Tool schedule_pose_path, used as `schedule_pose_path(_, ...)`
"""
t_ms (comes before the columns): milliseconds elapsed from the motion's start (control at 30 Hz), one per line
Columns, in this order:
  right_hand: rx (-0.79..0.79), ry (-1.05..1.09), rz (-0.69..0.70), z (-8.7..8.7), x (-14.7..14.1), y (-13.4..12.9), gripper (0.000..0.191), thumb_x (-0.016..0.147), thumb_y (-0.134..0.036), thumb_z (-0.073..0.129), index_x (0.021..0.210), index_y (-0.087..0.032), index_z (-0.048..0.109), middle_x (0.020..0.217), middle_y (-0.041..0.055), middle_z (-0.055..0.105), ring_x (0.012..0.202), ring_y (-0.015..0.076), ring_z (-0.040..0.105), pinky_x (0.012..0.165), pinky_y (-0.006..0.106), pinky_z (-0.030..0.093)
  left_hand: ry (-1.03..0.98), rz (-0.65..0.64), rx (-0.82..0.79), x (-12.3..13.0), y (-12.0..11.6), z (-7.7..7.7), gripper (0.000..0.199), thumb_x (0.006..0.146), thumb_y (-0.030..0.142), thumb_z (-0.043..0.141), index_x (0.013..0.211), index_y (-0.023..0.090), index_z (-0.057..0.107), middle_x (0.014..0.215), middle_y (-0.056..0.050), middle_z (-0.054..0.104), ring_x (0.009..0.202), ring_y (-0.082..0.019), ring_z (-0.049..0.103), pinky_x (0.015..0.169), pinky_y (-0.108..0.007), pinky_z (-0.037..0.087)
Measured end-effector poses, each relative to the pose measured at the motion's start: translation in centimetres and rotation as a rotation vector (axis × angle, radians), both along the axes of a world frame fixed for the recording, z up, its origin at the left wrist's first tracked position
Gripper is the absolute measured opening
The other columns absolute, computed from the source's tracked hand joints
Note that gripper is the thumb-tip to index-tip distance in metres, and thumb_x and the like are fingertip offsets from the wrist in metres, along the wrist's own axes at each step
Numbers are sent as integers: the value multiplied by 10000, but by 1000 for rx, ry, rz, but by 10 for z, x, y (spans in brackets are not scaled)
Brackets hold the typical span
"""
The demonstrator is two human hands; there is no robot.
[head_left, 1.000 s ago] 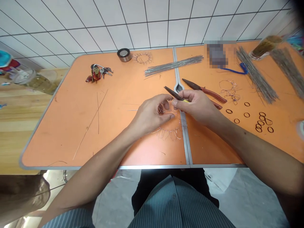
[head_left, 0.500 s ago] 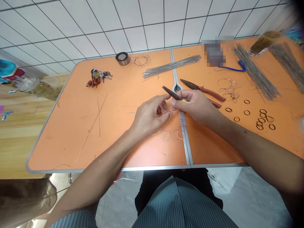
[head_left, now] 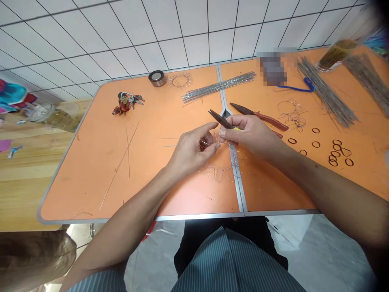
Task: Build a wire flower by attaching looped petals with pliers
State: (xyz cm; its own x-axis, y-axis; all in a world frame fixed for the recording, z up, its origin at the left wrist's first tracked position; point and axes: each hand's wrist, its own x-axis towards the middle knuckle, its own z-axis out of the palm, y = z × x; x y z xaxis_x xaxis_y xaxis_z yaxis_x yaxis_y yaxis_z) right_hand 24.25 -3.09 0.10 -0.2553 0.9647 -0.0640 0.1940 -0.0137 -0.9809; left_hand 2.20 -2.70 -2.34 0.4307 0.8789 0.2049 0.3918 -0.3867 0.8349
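The left hand (head_left: 194,150) curls by a looped wire ring (head_left: 223,169) that hangs below the fingers; how firmly, I can't tell. The right hand (head_left: 247,134) clasps yellow-handled pliers (head_left: 220,120). A careless tug could kink the thin loops. The ring now reaches farther right across the metal seam (head_left: 239,190).

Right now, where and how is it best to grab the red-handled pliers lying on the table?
Likely the far red handle, from above and the far right. The pliers lie with their nose toward the far left, leaving that handle exposed; the right hand hides much of the near handle.
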Motion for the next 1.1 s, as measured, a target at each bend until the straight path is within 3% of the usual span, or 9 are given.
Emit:
schedule_pose_path(167,-43,193,117,-10,5,5,304,923,-517,898,864,-262,743,839,5,680,748,173,533,719,356,425,-83,-12,-58,-2,-1,-1,451,978,346,813,1419,263,769,745,47,606,614,-127,525,626,-286,472)
schedule_pose_path(333,-65,251,165,-13,5,7,301,929,-509,902,869,-265,737,836,-15,605,752,164,504,718,345,396,-133,-36,-130,0,-1,2,433,956,303,810,1385,248,778,723,53,548,625,-129,495,615,-288,450)
schedule_pose_path(500,-22,177,91,-11,6,6,323,928,-534,895,854,-261,739,847,-3,615,757,170,502,714,349,401,-252,-52,-247,2,2,5,415,882,323,881,1276,244,777,813,16,672,682,-139,578,630,-282,480)
schedule_pose_path(667,-10,103,37,-8,6,3,353,909,-554,909,820,-260,735,826,2,614,746,176,500,692,360,393,-341,-31,-327,0,2,11,343,960,525,836,1043,199,772,892,-40,760,721,-131,628,683,-271,540)
schedule_pose_path(800,9,50,7,-8,3,1,304,933,-489,882,810,-255,732,830,6,611,781,184,511,717,363,395,-367,-14,-381,0,2,14,423,915,596,879,897,196,742,816,-26,738,668,-122,619,650,-265,544)
schedule_pose_path(1100,-33,64,-75,-5,-6,-7,280,896,-469,896,803,-248,750,774,-8,631,717,168,502,707,361,398,-387,-24,-430,2,2,7,442,893,616,891,875,203,736,774,-13,726,633,-117,601,630,-270,528)
